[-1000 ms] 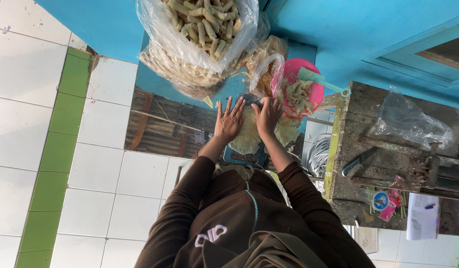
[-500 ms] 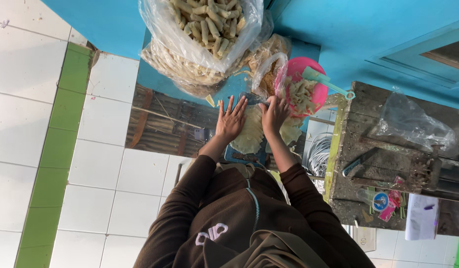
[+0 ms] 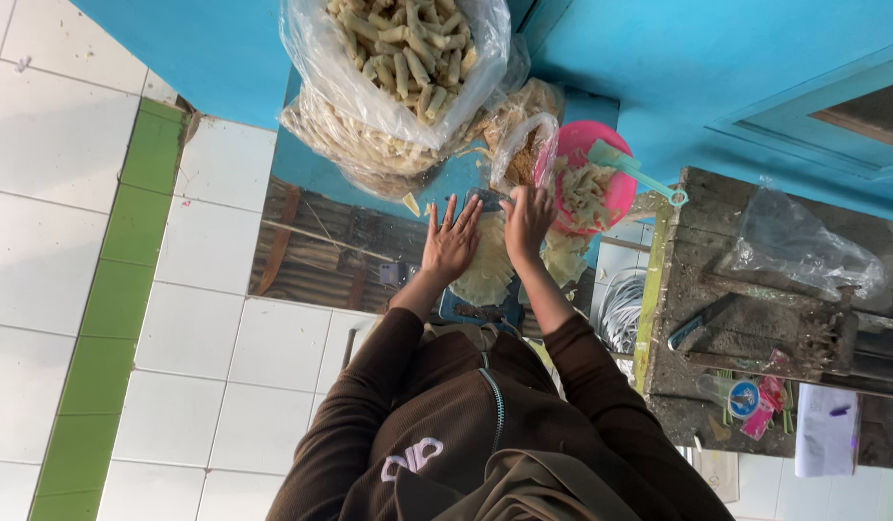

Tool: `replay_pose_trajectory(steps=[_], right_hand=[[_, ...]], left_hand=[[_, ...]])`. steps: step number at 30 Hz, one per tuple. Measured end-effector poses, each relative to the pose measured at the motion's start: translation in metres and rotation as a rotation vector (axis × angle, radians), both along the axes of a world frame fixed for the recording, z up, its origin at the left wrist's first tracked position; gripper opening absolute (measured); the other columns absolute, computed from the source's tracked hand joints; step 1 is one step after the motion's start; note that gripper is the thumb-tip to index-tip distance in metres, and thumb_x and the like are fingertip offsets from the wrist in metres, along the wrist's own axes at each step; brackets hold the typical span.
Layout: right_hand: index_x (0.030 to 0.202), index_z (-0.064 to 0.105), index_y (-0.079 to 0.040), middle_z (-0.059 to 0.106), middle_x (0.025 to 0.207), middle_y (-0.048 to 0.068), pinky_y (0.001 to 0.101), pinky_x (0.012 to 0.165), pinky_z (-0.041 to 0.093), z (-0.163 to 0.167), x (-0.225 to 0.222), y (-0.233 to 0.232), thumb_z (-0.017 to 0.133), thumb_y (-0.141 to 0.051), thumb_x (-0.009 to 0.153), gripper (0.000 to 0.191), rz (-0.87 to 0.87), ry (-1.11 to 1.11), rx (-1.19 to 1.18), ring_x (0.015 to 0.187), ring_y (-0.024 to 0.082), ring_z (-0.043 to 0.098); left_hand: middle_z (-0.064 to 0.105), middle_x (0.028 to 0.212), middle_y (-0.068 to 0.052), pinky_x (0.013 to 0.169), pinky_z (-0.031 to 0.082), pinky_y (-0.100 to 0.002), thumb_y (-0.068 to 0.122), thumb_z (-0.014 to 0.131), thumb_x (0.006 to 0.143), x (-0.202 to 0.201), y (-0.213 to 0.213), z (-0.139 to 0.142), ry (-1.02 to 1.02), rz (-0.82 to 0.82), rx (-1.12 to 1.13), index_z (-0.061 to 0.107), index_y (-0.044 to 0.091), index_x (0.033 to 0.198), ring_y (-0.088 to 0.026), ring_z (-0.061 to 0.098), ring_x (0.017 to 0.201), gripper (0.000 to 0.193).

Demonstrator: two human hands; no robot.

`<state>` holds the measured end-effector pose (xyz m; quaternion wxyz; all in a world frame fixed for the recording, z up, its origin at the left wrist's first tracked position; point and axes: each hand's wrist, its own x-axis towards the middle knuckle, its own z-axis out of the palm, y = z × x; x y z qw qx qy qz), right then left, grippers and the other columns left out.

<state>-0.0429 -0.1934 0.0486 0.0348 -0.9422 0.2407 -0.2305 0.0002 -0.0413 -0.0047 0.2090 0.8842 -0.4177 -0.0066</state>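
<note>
1. At centre of view, left hand (image 3: 453, 241) is laid flat, fingers spread wide, nothing gripped, on a pale thin sheet of dough (image 3: 487, 270) resting on the blue surface (image 3: 311, 164).
2. Right hand (image 3: 526, 220) is pressed flat on the far edge of the same sheet, fingers together, nothing clasped.
3. Done, as judged: many rolled pieces are already bagged in a clear plastic bag (image 3: 408, 58); more lie in a pink bowl (image 3: 601, 193).
4. Left, as judged: present sheet is unrolled; pale sheets (image 3: 567, 256) remain beside it.
</note>
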Motion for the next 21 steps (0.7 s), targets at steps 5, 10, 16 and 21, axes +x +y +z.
replay_pose_trajectory(steps=[5,10,16,21], right_hand=[[0.107,0.055,-0.013,0.057,0.107,0.010,0.0513,0.086,0.041,-0.005,-0.039,0.004,0.083,-0.029,0.086,0.039,0.054,-0.078,0.133,0.105,0.038,0.054],[0.105,0.055,-0.011,0.056,0.104,0.013,0.0517,0.082,0.040,-0.017,-0.060,0.020,0.083,-0.034,0.082,0.043,0.098,-0.029,0.199,0.098,0.039,0.053],[0.107,0.055,-0.012,0.058,0.104,0.008,0.0497,0.086,0.041,-0.023,-0.064,0.021,0.078,-0.029,0.092,0.033,-0.001,-0.109,0.110,0.103,0.035,0.055],[0.108,0.055,-0.011,0.057,0.105,0.010,0.0488,0.087,0.041,-0.014,-0.096,0.038,0.078,-0.030,0.090,0.035,0.167,-0.079,0.154,0.104,0.034,0.055]], left_hand=[[0.022,0.171,0.003,0.127,0.007,-0.059,0.040,0.038,0.109,0.001,0.000,0.003,0.049,0.000,-0.005,0.027,0.018,0.165,-0.030,0.016,0.159,0.061],[0.021,0.172,0.003,0.126,0.006,-0.060,0.044,0.037,0.109,0.004,0.000,0.004,0.084,-0.017,0.028,0.024,0.018,0.164,-0.030,0.015,0.158,0.063],[0.020,0.172,0.003,0.126,0.005,-0.059,0.045,0.037,0.110,0.004,-0.002,0.003,0.047,-0.018,0.044,0.023,0.018,0.166,-0.030,0.014,0.159,0.063],[0.019,0.173,0.003,0.127,0.005,-0.059,0.049,0.037,0.108,0.002,0.004,0.006,0.079,-0.053,-0.019,0.022,0.019,0.166,-0.028,0.011,0.160,0.067]])
